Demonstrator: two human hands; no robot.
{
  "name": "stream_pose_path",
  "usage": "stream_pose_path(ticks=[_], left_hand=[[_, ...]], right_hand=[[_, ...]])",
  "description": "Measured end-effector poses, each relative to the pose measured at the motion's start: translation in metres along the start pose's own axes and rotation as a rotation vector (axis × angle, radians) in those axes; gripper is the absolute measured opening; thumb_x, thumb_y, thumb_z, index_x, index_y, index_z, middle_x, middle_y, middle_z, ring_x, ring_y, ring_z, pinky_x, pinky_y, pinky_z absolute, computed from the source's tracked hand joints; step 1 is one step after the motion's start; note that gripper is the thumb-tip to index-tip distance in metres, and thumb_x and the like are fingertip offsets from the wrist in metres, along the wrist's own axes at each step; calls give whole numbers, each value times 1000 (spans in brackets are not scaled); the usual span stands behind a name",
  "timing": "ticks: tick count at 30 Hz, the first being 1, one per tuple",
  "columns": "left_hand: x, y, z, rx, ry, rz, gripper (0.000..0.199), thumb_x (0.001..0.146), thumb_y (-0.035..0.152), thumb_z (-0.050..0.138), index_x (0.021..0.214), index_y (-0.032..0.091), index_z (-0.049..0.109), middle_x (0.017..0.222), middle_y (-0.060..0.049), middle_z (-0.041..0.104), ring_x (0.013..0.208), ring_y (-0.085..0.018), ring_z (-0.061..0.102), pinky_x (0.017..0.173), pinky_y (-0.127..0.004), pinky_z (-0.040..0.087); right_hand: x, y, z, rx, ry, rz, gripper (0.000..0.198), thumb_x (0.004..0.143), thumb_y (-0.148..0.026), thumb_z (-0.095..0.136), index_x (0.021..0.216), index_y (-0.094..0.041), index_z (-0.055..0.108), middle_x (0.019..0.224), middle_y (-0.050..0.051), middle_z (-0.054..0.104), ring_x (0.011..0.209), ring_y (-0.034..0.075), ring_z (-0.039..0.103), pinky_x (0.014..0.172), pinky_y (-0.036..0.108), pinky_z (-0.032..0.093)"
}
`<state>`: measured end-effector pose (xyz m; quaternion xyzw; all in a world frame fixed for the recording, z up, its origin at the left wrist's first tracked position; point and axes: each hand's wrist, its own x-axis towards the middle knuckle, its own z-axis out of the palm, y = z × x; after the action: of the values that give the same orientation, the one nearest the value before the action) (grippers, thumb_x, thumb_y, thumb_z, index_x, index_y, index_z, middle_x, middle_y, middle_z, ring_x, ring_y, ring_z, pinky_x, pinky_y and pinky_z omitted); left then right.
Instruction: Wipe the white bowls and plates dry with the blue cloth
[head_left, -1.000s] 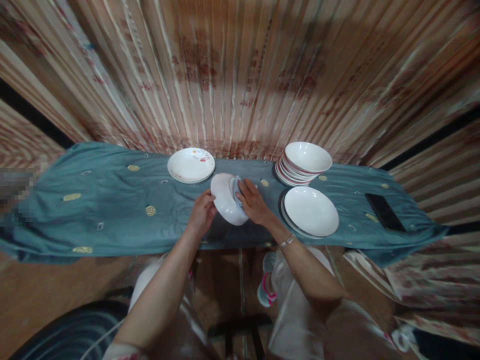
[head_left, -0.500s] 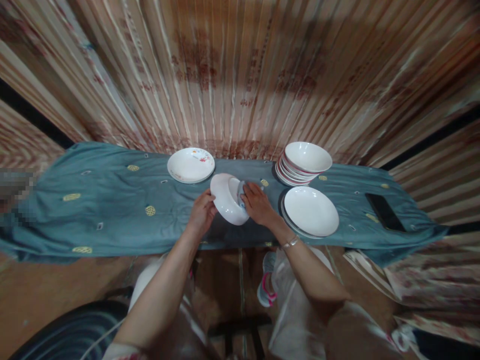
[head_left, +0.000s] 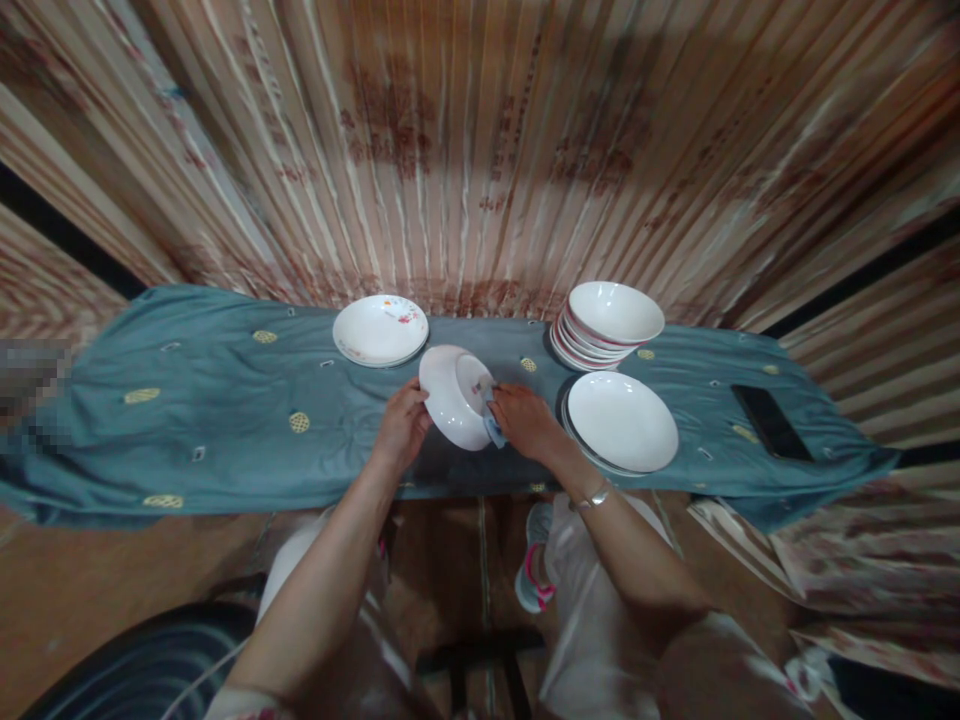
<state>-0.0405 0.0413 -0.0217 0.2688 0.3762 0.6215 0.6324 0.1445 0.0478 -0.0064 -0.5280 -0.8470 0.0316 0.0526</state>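
Note:
A white plate (head_left: pixel 448 402) is held tilted above the table, its underside with the foot ring facing me. My left hand (head_left: pixel 405 420) is closed on the plate's left rim, thumb near the edge. At the plate's right side, my right hand (head_left: pixel 525 420) grips a pale blue cloth (head_left: pixel 493 425) that lies against the plate. Part of the cloth is hidden under the fingers. To the left behind the plate rests a floral-edged plate (head_left: pixel 379 332), apparently stacked on another.
A stack of bowls (head_left: pixel 611 315) with reddish rims stands at the back right. In front of it lies a stack of white plates (head_left: pixel 622 425). A dark phone (head_left: pixel 771 422) is farther right on the green tablecloth (head_left: pixel 240 400). A pleated curtain (head_left: pixel 465 150) hangs behind.
My right hand with the cloth has shifted slightly right and down across the plate's underside, uncovering a small mark inside the foot ring. My left hand keeps its hold on the rim.

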Motion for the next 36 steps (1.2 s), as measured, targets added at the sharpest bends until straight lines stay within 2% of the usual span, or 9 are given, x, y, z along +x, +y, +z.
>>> stream_pose_path(ticks=[5, 14, 19, 23, 25, 31, 36], left_hand=[[0, -1, 0, -8, 1, 9, 22, 53, 19, 64, 75, 16, 66, 70, 0, 67, 71, -15, 62, 63, -24, 47], [1, -1, 0, -1, -16, 13, 23, 55, 19, 63, 77, 15, 66, 69, 1, 67, 70, -15, 62, 67, -26, 49], [1, -1, 1, -20, -17, 3, 25, 53, 18, 64, 78, 16, 68, 70, 1, 68, 62, -12, 59, 61, -23, 47], [1, -1, 2, -21, -16, 2, 23, 53, 18, 63, 76, 16, 67, 69, 2, 67, 61, -11, 56, 60, -22, 46], [0, -1, 3, -10, -21, 6, 23, 54, 18, 62, 76, 16, 66, 69, 2, 66, 62, -12, 56, 60, -22, 46], [-2, -1, 5, 6, -59, 4, 20, 56, 20, 61, 76, 18, 64, 67, 1, 62, 62, -13, 55, 60, -25, 45], [-3, -2, 6, 5, -65, 1, 20, 55, 21, 62, 75, 17, 63, 65, 4, 60, 59, -11, 52, 57, -22, 43]], right_hand=[[-3, -1, -4, -24, -29, -3, 26, 96, -21, 40, 88, -15, 64, 95, 14, 68, 91, 24, 64, 75, 32, 49], [-8, -6, -13, 88, -48, -41, 27, 98, -23, 37, 95, -12, 62, 100, 12, 66, 96, 21, 61, 83, 30, 46], [-10, -10, -7, 202, 130, -100, 26, 97, -23, 38, 100, -12, 62, 104, 11, 66, 97, 22, 60, 89, 32, 47], [-8, -17, 1, 286, 356, -169, 32, 97, -25, 38, 114, -9, 60, 118, 16, 62, 108, 23, 58, 98, 36, 46], [-7, -22, 5, 302, 425, -198, 36, 97, -26, 37, 120, -8, 57, 123, 17, 60, 115, 24, 55, 102, 39, 44], [-2, -33, 12, 294, 497, -265, 42, 97, -24, 34, 133, -7, 49, 139, 19, 48, 135, 24, 40, 111, 42, 37], [4, -34, 14, 282, 546, -308, 44, 98, -24, 33, 135, -4, 46, 142, 20, 45, 139, 24, 33, 114, 45, 34]])
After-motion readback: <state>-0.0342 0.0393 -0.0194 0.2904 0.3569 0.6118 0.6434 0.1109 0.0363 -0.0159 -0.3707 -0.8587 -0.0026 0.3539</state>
